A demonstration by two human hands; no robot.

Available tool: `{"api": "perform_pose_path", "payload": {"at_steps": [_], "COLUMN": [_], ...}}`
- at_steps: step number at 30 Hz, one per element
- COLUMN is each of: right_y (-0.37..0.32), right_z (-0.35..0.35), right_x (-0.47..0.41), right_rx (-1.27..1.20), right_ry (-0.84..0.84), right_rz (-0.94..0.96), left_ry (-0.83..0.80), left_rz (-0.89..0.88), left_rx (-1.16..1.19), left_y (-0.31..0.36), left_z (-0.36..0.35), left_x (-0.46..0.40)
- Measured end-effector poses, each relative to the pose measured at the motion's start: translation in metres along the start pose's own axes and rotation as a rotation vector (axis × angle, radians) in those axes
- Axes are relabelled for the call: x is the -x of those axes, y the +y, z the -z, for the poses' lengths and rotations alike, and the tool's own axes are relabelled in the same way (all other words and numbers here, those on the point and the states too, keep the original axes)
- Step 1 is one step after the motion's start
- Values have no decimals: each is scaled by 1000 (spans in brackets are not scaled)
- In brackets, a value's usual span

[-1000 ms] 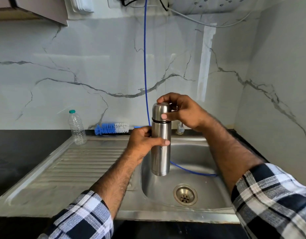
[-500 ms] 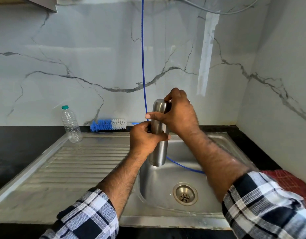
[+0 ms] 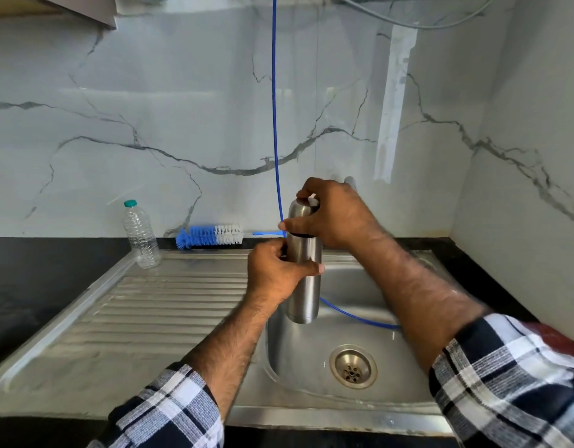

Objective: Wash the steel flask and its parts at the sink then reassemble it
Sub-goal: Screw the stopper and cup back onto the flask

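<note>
Both hands grip upright steel flask [image 3: 304,286], capped.

My sleeves [image 3: 169,412] are a woven check of black, white and grey, both pushed back so my hairy forearms [image 3: 234,337] are bare. My left hand [image 3: 274,274] and right hand [image 3: 335,218] wear no rings, watch or gloves, and my fingernails are short and plain.

L hand [image 3: 276,273] grips flask [image 3: 304,286] upright over sink [image 3: 311,412]; R hand [image 3: 334,215] holds its cap [image 3: 300,218].
</note>
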State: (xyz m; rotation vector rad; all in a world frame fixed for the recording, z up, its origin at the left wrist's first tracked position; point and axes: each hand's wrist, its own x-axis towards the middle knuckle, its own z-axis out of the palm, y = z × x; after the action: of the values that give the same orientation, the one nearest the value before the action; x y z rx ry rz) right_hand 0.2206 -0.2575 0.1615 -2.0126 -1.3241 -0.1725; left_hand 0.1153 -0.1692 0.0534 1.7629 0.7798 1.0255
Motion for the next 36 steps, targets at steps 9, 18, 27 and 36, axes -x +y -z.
{"api": "perform_pose_path", "payload": {"at_steps": [9, 18, 27, 36], "right_y": [-19, 0, -9, -16], "right_z": [-3, 24, -1, -7], "right_x": [4, -10, -11, -10], "right_rx": [569, -110, -165, -107], "right_ry": [85, -343, -46, 69], "right_rz": [-94, 105, 47, -46], "left_ry": [45, 46, 40, 12], "left_rz": [-73, 57, 48, 34], "left_rx": [-228, -16, -16, 8], "left_y": [-1, 4, 8, 15], "left_z": [0, 13, 20, 29], "left_x": [10, -3, -1, -4]}}
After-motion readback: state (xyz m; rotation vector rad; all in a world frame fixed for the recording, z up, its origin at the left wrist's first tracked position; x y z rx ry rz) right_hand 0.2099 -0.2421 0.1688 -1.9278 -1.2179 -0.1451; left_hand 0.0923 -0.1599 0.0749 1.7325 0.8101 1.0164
